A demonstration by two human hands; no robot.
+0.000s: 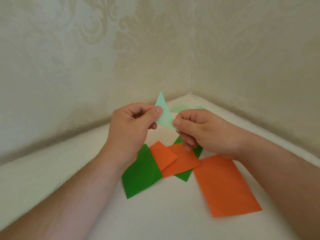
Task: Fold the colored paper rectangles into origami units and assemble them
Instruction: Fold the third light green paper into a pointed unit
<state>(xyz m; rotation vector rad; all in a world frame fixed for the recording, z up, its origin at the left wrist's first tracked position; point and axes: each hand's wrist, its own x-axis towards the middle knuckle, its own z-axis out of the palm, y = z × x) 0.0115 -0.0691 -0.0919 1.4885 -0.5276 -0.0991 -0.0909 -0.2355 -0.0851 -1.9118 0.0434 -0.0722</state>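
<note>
Item: pale green folded triangle [163, 112], being held in the air above the white surface [90, 170], point upward. Left hand [131, 129] is pinching its left edge between thumb and forefinger; right hand [200, 130] is pinching its lower right corner the same way, remaining fingers curled.

Lying below the fingers: dark green rectangle [141, 172], two overlapping orange pieces [174, 159], a second dark green piece [186, 174] partly under them.

Lying below the right wrist: large orange rectangle [225, 186].

Lying beyond the fingertips, toward the wall corner: further pale green pieces [178, 107], partly hidden.
</note>
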